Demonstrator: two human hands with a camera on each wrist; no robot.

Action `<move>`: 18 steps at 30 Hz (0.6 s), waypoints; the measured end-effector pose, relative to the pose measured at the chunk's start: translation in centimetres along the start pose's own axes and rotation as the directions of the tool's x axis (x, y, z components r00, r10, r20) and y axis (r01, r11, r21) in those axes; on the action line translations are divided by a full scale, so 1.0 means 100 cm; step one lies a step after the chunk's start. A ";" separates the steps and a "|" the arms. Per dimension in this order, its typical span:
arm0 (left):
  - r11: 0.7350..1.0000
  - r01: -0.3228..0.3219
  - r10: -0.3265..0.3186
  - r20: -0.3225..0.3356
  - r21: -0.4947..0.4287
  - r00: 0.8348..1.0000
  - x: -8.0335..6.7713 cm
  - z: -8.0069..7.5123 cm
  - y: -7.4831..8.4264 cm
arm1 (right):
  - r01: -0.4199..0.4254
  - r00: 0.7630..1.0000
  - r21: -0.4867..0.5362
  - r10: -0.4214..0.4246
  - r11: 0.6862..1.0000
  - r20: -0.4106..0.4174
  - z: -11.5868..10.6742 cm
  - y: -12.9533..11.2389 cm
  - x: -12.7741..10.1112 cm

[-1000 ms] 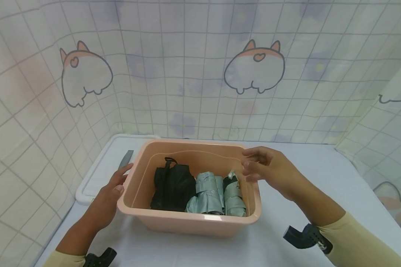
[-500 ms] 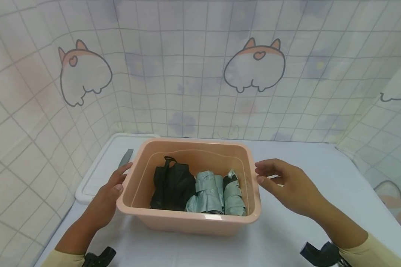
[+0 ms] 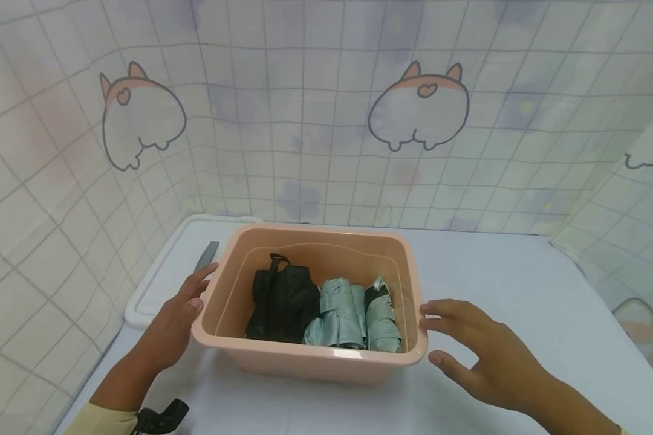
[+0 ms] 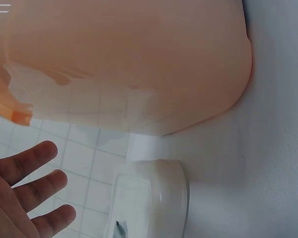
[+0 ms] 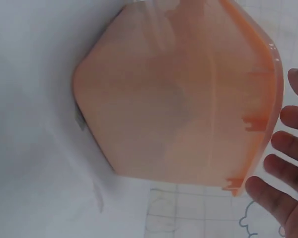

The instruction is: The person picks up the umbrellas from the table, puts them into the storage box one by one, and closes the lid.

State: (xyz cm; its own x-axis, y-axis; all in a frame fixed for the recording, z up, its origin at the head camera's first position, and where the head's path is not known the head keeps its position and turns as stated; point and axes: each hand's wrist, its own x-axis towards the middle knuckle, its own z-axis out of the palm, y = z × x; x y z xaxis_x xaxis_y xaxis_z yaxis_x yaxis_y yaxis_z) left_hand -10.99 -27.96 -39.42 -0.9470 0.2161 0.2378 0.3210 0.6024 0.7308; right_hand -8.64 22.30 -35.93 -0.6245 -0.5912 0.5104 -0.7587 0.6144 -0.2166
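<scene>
A peach plastic basin (image 3: 305,365) stands on the white-covered table. Inside it lie a black cloth bundle (image 3: 285,302) with a loop strap and two silvery-green rolled bundles, the middle one (image 3: 340,311) and the right one (image 3: 382,323), which look like folded umbrellas. My left hand (image 3: 171,323) rests its fingertips at the basin's left rim; in the left wrist view its fingers (image 4: 39,191) are spread beside the outer wall. On the other side, my right hand (image 3: 487,350) has its fingertips right at the right rim, thumb apart. The right wrist view shows those fingers (image 5: 288,173) extended along the rim.
Behind the left hand lies a white round-cornered board (image 3: 165,275) with a grey blade-like piece (image 3: 207,255) on it. White table surface (image 3: 500,272) extends right of the basin. A grid-patterned curtain (image 3: 326,121) encloses the back and sides.
My right hand has drawn back from over the basin's right rim, down and toward the front, and its thumb has spread away from the fingers. The left hand and basin stay in place.
</scene>
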 end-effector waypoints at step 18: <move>0.999 0.008 -0.007 -0.029 0.046 1.000 0.000 -0.002 0.002 | 0.417 0.875 0.012 -0.398 0.909 -0.275 0.016 -0.016 -0.003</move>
State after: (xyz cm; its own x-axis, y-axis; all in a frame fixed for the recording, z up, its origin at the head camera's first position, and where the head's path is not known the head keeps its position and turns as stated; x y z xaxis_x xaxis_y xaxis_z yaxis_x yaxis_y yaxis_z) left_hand -10.93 -28.04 -39.12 -0.9492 0.1897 0.2512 0.3136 0.6386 0.7028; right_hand -7.58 20.68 -37.03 -0.1940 -0.6181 0.7618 -0.9521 0.3058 0.0056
